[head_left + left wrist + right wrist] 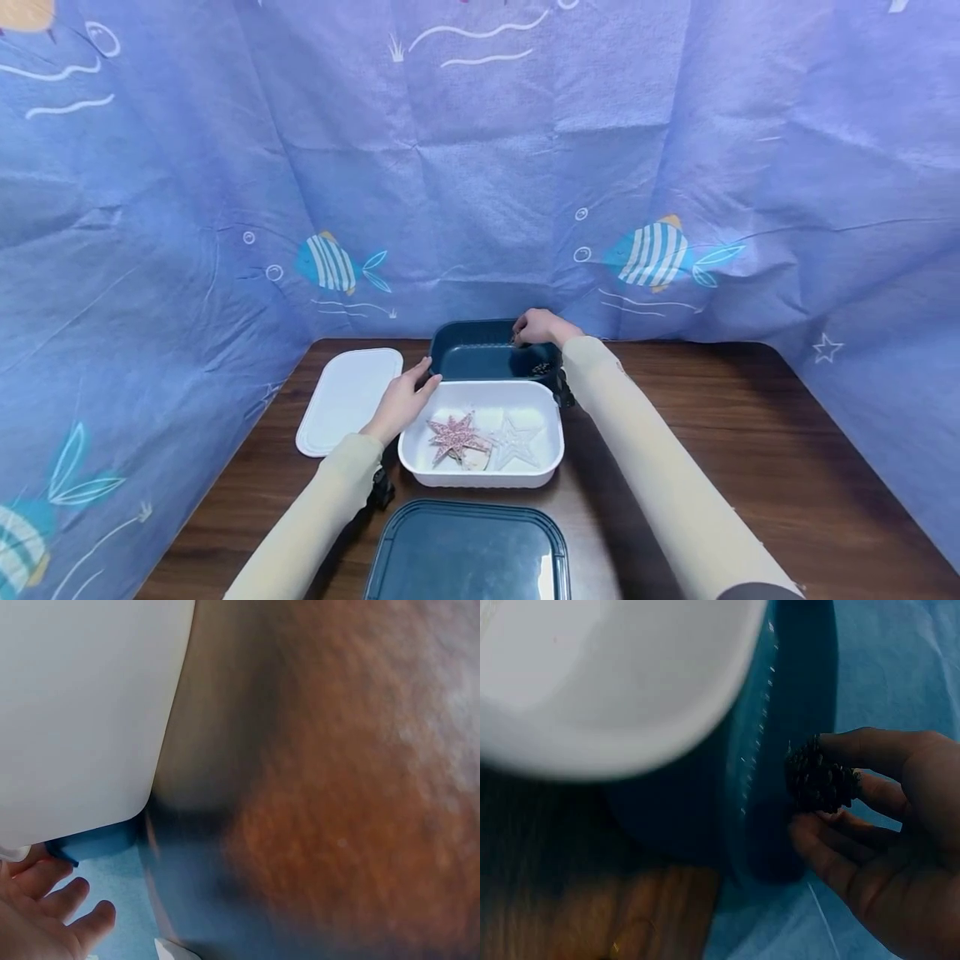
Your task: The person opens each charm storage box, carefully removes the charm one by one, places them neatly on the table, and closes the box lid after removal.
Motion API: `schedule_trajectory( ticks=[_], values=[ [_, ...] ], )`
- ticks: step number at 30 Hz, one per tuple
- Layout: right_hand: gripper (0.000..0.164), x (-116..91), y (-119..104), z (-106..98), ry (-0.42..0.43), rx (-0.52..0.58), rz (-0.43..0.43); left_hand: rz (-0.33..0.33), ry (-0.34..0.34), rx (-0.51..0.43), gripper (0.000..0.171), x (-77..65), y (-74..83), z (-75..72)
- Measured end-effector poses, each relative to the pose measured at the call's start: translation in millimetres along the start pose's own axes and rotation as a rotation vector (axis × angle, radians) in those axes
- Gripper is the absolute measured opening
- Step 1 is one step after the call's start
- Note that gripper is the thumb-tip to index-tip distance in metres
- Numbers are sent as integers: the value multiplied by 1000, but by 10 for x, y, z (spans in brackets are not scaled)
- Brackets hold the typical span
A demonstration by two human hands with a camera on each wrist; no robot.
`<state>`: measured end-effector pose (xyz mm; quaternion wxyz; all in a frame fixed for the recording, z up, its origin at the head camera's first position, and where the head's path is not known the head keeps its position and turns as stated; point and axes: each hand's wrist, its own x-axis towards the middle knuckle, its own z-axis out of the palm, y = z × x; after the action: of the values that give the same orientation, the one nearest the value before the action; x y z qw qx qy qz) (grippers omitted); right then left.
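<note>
Head view: beyond the white rectangular plastic tub [480, 480], the right hand [543, 326] pinches a dark, scaly pine cone [817, 782]; the left hand [403, 402], fingers loosely extended, is at the tub's corner. I'd grip gently.

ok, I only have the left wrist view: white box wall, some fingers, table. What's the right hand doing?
Observer: The right hand pinches a pinecone at the right end of the dark box.
Operator: And inside the white box? I only get its outside.
Observer: In the head view, a pink star on the left and a white star on the right, with a pale piece next to the pink star.
Operator: Anything on the near side of that box?
Observer: Yes, a dark lid lies flat on the table there.
</note>
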<state>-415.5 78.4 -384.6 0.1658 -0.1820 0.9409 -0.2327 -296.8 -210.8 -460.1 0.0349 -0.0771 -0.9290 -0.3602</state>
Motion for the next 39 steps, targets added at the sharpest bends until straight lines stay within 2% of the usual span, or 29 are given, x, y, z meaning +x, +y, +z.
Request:
schedule_trajectory(
  ticks=[8, 17, 27, 32, 35, 39],
  values=[
    [44, -181, 80, -311, 48, 23, 12, -3, -6, 12, 62, -11, 7, -10],
    [38, -461, 213, -714, 108, 60, -17, -3, -29, 17, 71, -35, 40, -25],
    [50, -804, 313, -1149, 252, 68, -29, 12, -25, 16, 69, -50, 46, -25],
    [52, -978, 393, -1297, 341, 88, -52, 12, -23, 22, 71, -49, 47, -21],
    [52, -1107, 437, -1355, 369, 103, -46, 11, -27, 30, 73, -53, 47, -21],
    [53, -1280, 504, -1422, 380, 112, -40, 2, -28, 29, 66, -65, 54, -19]
  ],
)
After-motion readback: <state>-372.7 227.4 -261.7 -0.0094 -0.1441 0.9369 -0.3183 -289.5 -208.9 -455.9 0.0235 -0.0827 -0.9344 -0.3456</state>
